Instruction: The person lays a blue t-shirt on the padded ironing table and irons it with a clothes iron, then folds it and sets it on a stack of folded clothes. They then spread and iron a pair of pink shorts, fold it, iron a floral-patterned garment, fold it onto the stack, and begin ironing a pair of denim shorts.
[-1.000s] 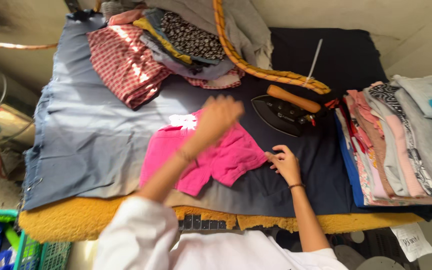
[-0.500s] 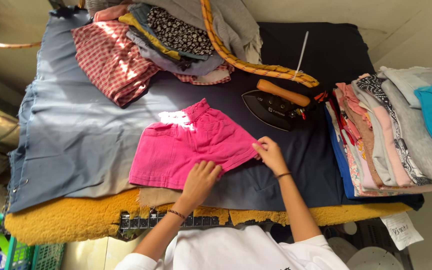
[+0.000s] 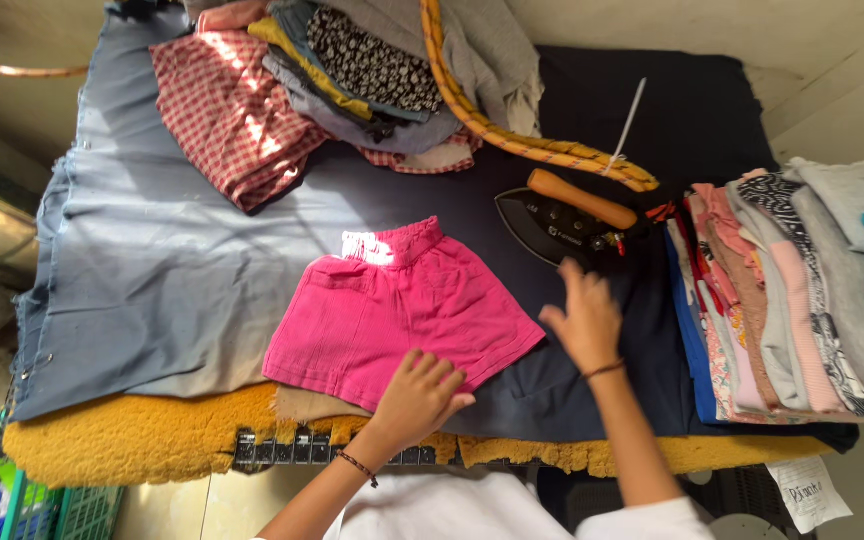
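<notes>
A pair of bright pink ribbed cotton shorts (image 3: 402,320) lies flat near the front edge of the bench (image 3: 112,300), on the blue-grey cloth that covers it. The shorts' long axis runs on a slant — the gathered waistband points up toward the far side, the two leg hems down toward the person. The left hand (image 3: 417,395) rests palm down on the lower hem, fingers (image 3: 442,375) spread narrow and flat, gripping nothing. The right hand (image 3: 582,320) hovers just beside the shorts' right edge, fingers open and loose, between the shorts and a black flat iron with a brown wooden handle (image 3: 567,215) — holding neither. A stack of folded clothes (image 3: 792,290) lies to the right, a loose heap of garments (image 3: 352,80) at the far side.
</notes>
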`<state>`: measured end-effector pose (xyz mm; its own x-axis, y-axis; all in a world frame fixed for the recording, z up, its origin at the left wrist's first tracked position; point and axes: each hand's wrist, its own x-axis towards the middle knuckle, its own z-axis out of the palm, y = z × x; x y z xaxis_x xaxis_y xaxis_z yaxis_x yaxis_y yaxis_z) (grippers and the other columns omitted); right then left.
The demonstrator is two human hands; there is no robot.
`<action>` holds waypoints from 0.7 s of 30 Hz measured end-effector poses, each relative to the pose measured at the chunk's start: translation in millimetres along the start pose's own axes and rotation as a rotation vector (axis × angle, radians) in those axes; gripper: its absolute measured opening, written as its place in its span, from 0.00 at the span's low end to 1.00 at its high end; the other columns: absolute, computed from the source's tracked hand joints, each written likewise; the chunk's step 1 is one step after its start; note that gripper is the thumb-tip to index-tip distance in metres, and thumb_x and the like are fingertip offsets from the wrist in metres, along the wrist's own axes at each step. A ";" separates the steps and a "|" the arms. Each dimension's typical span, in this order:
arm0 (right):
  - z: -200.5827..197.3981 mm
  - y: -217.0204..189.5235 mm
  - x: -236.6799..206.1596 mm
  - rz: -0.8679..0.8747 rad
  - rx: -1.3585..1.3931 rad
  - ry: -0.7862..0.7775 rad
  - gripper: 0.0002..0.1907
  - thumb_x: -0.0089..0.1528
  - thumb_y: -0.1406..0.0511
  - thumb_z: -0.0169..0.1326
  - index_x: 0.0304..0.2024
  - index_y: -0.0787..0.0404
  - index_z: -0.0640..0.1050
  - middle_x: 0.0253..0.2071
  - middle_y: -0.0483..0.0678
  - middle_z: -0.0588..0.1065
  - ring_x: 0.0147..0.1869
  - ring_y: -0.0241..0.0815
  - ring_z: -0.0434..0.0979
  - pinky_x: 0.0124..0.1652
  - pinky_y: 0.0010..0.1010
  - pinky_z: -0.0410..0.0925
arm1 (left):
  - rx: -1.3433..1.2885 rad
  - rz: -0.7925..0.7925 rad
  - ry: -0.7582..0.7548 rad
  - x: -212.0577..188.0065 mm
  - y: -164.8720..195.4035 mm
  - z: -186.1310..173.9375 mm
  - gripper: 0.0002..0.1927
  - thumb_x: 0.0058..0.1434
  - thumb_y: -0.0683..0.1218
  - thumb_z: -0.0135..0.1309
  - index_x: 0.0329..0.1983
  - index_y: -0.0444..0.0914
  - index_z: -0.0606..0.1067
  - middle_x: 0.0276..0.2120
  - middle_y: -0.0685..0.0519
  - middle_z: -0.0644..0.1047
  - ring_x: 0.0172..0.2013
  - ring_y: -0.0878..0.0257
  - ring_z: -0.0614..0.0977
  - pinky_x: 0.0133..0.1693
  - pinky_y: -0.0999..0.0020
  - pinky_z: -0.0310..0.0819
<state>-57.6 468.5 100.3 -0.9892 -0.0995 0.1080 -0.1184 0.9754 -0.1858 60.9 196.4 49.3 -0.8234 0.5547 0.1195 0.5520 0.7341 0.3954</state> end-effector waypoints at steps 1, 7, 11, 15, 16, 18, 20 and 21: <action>-4.7 5.0 12.7 -0.027 -0.028 0.081 0.47 0.52 0.54 0.68 0.71 0.55 0.65 0.54 0.54 0.72 0.57 0.58 0.71 0.52 0.49 0.68 | -0.013 -0.019 0.098 -3.2 -0.9 -2.7 0.23 0.70 0.59 0.47 0.56 0.38 0.73 0.51 0.46 0.75 0.56 0.48 0.73 0.61 0.47 0.60; -10.0 26.0 117.9 -0.233 -0.162 0.305 0.33 0.58 0.52 0.66 0.58 0.63 0.73 0.50 0.57 0.76 0.55 0.58 0.75 0.54 0.51 0.69 | 0.077 -0.023 0.196 -32.0 -15.9 -6.2 0.35 0.67 0.60 0.43 0.72 0.38 0.65 0.70 0.42 0.64 0.71 0.47 0.58 0.67 0.45 0.41; -27.7 17.6 176.3 -0.019 -0.071 -0.288 0.25 0.61 0.48 0.66 0.36 0.65 0.82 0.24 0.52 0.76 0.27 0.49 0.77 0.33 0.42 0.70 | -0.038 -0.083 0.246 -32.2 -19.9 -2.7 0.30 0.67 0.57 0.47 0.69 0.39 0.67 0.66 0.43 0.68 0.68 0.47 0.63 0.67 0.44 0.43; -42.2 9.8 158.7 0.081 0.321 -0.594 0.26 0.57 0.52 0.66 0.43 0.67 0.77 0.20 0.49 0.74 0.20 0.40 0.72 0.25 0.36 0.66 | 0.126 -0.343 0.412 -18.7 -61.3 -21.9 0.28 0.66 0.55 0.51 0.66 0.39 0.69 0.58 0.44 0.73 0.61 0.46 0.71 0.66 0.45 0.53; -48.2 4.2 145.6 0.082 0.335 -0.574 0.28 0.56 0.53 0.67 0.48 0.66 0.73 0.20 0.49 0.75 0.19 0.39 0.72 0.24 0.35 0.66 | 0.217 -0.449 0.465 -21.7 -70.7 -26.9 0.28 0.64 0.55 0.52 0.65 0.39 0.70 0.56 0.42 0.74 0.59 0.45 0.72 0.63 0.46 0.56; -59.8 -5.5 108.7 0.073 0.352 -0.511 0.37 0.53 0.56 0.68 0.57 0.65 0.67 0.20 0.49 0.76 0.19 0.37 0.72 0.22 0.33 0.66 | 0.255 -0.831 0.289 -29.5 -104.2 -39.0 0.25 0.66 0.60 0.54 0.55 0.36 0.73 0.54 0.40 0.74 0.55 0.46 0.73 0.57 0.49 0.62; -65.0 -23.4 74.4 0.065 0.417 -0.435 0.47 0.50 0.59 0.68 0.67 0.64 0.61 0.21 0.48 0.77 0.18 0.35 0.72 0.20 0.31 0.66 | 0.326 -0.808 0.523 -39.7 -128.0 -47.2 0.31 0.61 0.58 0.56 0.60 0.32 0.73 0.54 0.41 0.74 0.52 0.47 0.74 0.51 0.47 0.62; -66.6 -30.6 57.4 0.069 0.461 -0.406 0.57 0.49 0.61 0.69 0.74 0.63 0.53 0.20 0.49 0.77 0.18 0.34 0.73 0.20 0.30 0.67 | 0.301 -0.806 0.500 -45.0 -132.0 -46.7 0.27 0.60 0.58 0.56 0.54 0.33 0.73 0.54 0.41 0.74 0.53 0.47 0.73 0.51 0.49 0.62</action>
<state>-105.0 446.1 177.2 -0.9393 -0.1943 -0.2827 0.0114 0.8059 -0.5920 19.0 56.2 34.2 -0.8895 -0.3314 0.3147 -0.2431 0.9262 0.2881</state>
